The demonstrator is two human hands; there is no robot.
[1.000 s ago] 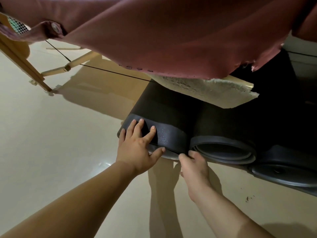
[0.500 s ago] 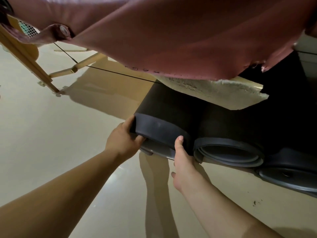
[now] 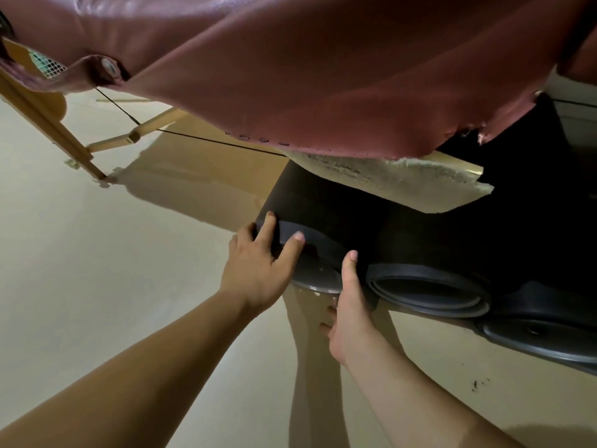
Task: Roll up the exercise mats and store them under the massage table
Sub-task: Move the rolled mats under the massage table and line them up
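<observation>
The leftmost rolled mat point(image 3: 323, 205) lies on the floor point(image 3: 97, 253) under the massage table point(image 3: 323, 76). Its long axis runs away from the person, with the near end facing both hands.

- **Left grip** point(image 3: 258, 270): released, fingers spread flat on the end's upper-left rim.
- **Right grip** point(image 3: 349, 315): thumb upright against the end's right side, just beside the second roll point(image 3: 429, 286). Whether its lower fingers hold the bottom layer cannot be told.
- **Third roll** point(image 3: 542, 337): lies further right.

Judgement: a straight push along the axis should seat the mat.
</observation>
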